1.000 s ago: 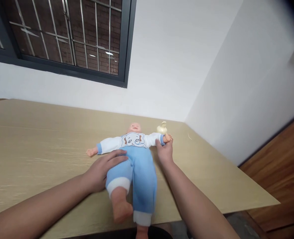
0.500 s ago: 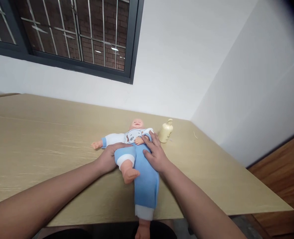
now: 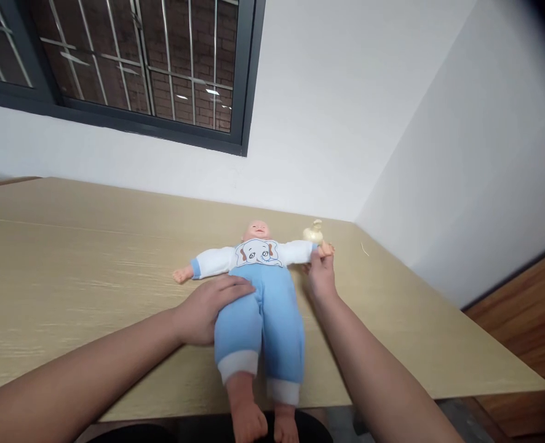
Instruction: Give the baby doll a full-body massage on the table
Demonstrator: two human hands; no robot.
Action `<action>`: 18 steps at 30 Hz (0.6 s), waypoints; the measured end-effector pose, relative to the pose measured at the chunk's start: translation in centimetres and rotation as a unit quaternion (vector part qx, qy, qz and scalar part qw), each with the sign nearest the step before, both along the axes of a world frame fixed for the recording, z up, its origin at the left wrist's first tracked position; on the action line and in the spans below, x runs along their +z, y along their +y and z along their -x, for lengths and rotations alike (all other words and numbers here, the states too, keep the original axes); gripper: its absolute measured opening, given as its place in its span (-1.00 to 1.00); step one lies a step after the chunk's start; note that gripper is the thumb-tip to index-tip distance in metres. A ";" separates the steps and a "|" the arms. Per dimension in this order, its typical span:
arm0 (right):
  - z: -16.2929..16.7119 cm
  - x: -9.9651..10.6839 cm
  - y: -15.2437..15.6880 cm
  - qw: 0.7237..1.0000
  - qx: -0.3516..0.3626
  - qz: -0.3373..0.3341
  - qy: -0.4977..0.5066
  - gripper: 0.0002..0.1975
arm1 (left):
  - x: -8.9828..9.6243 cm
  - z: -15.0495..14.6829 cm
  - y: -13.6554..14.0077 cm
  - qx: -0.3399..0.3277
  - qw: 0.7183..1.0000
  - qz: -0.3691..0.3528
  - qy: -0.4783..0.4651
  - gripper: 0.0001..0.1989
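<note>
A baby doll (image 3: 258, 320) lies on its back on the table, head toward the wall and feet past the front edge. It wears a white top with an elephant face and light blue trousers with white cuffs. At the doll's hip and thigh, my left hand (image 3: 210, 306) is wrapped round the trousers, fingers on top. My right hand (image 3: 322, 278) is closed at the end of the doll's outstretched arm, by the blue cuff; part of its fingers is hidden behind the doll's hand. Just behind stands a cream pump bottle (image 3: 313, 232), its lower part covered.
The light wood table (image 3: 92, 246) reaches to a white wall (image 3: 309, 141). A barred window (image 3: 162, 67) with a dark frame is at upper left. A thin pale strand (image 3: 365, 249) lies to the right. Brown wood panelling (image 3: 521, 326) stands beyond the table's right edge.
The doll's raised leg has come down beside the other one. My right hand has moved from the doll's waist to its arm, which now stretches out to the right instead of across the belly.
</note>
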State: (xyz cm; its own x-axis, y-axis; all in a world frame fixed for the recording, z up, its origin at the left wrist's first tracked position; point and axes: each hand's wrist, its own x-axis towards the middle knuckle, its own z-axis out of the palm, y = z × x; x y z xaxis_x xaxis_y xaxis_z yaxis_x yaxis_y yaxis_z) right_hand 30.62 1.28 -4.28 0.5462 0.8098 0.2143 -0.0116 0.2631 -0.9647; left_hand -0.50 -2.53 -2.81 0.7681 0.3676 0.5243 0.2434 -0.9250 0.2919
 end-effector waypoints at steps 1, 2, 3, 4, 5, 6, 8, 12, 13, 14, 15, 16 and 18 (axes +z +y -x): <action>-0.4 -0.1 0.3 0.998 -0.001 0.032 0.060 -0.53 | 0.0 0.0 -0.2 0.001 1.000 -0.020 0.019 -0.25; -0.8 -0.3 0.6 0.991 0.001 0.067 0.113 -0.60 | 0.0 0.0 -0.4 0.002 0.999 -0.034 0.039 -0.23; -1.0 -0.4 0.8 0.983 0.004 0.101 0.155 -0.65 | 0.0 -0.1 -0.6 0.003 0.997 -0.043 0.056 -0.22; -1.2 -0.6 0.9 0.974 0.012 0.129 0.188 -0.69 | 0.0 -0.1 -0.8 0.003 0.996 -0.050 0.070 -0.20; -1.3 -0.7 1.0 0.967 0.020 0.147 0.209 -0.71 | 0.1 -0.1 -1.0 0.003 0.995 -0.056 0.079 -0.20; -1.3 -0.7 1.0 0.963 0.024 0.156 0.218 -0.71 | 0.1 0.0 -1.1 0.004 0.995 -0.058 0.083 -0.20; -1.1 -0.7 1.0 0.970 0.019 0.145 0.196 -0.69 | 0.1 0.0 -1.2 0.005 0.996 -0.051 0.075 -0.22; -0.1 -0.3 0.2 0.999 -0.006 0.012 0.038 -0.52 | -0.1 0.2 -0.7 0.010 1.000 -0.003 -0.004 -0.27; 0.3 -0.1 -0.2 0.999 -0.001 -0.030 -0.014 -0.46 | -0.3 0.3 -0.5 0.020 0.999 0.017 -0.027 -0.29; 0.8 0.1 -0.6 0.995 0.009 -0.067 -0.069 -0.40 | -0.4 0.3 -0.3 0.037 0.997 0.042 -0.051 -0.29; 1.3 0.3 -1.0 0.987 0.026 -0.096 -0.125 -0.36 | -0.6 0.2 -0.1 0.059 0.993 0.068 -0.075 -0.29; 1.7 0.4 -1.5 0.975 0.047 -0.116 -0.182 -0.32 | -0.8 0.2 0.1 0.082 0.988 0.091 -0.096 -0.28; 2.6 0.8 -2.4 0.943 0.087 -0.131 -0.295 -0.26 | -1.2 -0.1 0.5 0.116 0.977 0.123 -0.128 -0.26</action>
